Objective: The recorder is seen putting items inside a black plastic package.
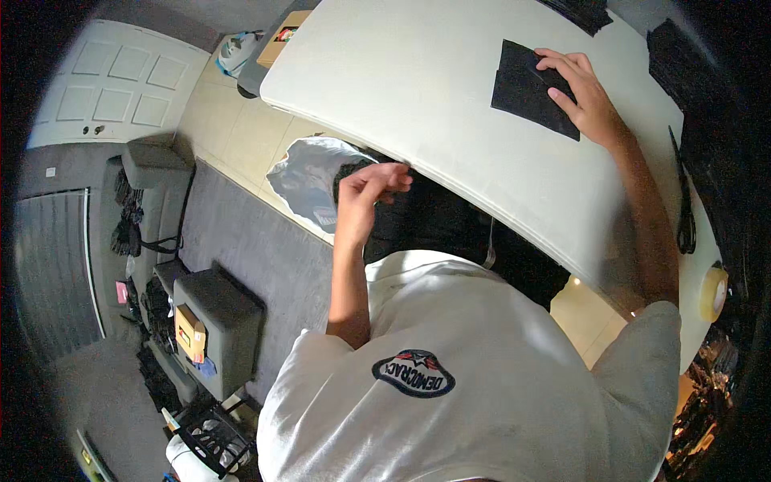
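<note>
My right hand (578, 96) lies over a flat black rectangular piece (518, 84) on the white table (421, 66). Its fingertips and thumb touch the top of the piece, spread apart, and the palm covers the right part of it. Just off the table's near edge is my left hand (373, 190), its fingers loosely curled and nothing visible in them. Below and beside that hand, an open plastic bag (301, 181) with a grey inside sits low by the table. Black material shows at the bag's right side; what it is cannot be made out.
Black-handled scissors (685, 217) and a roll of tape (714, 295) lie along the table's right edge. More black pieces (581, 15) are at the far edge. A cardboard box (283, 36) stands beyond the left corner. Behind me on the left is a grey ottoman (223, 319).
</note>
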Available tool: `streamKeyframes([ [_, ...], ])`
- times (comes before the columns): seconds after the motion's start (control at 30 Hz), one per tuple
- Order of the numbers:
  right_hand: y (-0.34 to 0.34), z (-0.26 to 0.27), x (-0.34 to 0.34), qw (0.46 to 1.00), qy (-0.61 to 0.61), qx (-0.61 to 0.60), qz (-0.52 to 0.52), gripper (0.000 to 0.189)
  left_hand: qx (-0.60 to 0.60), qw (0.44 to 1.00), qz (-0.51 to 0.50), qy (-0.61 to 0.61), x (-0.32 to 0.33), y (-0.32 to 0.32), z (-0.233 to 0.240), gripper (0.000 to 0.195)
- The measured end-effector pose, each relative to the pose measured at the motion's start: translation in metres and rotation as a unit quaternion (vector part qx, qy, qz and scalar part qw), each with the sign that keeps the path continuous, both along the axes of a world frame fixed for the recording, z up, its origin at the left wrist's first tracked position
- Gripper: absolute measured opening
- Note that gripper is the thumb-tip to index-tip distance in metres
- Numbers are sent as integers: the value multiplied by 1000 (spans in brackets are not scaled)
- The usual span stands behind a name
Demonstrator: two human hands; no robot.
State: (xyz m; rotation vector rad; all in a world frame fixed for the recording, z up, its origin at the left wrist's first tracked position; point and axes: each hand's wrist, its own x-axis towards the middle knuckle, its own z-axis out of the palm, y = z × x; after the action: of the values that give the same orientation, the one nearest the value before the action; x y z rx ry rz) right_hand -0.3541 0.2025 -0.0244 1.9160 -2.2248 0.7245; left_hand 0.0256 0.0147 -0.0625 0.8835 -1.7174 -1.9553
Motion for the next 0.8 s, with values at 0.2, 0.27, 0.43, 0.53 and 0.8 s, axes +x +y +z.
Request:
streamKeyframes([
  [0.2, 3, 0, -6, 999, -36, 7, 23, 37, -20, 1000, 19, 3, -19, 20, 4, 33],
  [0.27, 3, -2, -9, 999, -22, -10, 31, 37, -5, 999, 30, 22, -22, 24, 9, 30],
  [0.43, 4, -7, -8, 999, -2, -38, 14, 35, -40, 996, 73, -20, -31, 28, 16, 20],
  [0.53, 3, -9, -2, 999, 4, -34, -21, 32, -102, 993, 65, -12, -32, 30, 27, 14],
  [0.8, 7, -11, -4, 998, -32, -48, -39, 31, -316, 911, -202, 172, -104, 19, 119, 16],
])
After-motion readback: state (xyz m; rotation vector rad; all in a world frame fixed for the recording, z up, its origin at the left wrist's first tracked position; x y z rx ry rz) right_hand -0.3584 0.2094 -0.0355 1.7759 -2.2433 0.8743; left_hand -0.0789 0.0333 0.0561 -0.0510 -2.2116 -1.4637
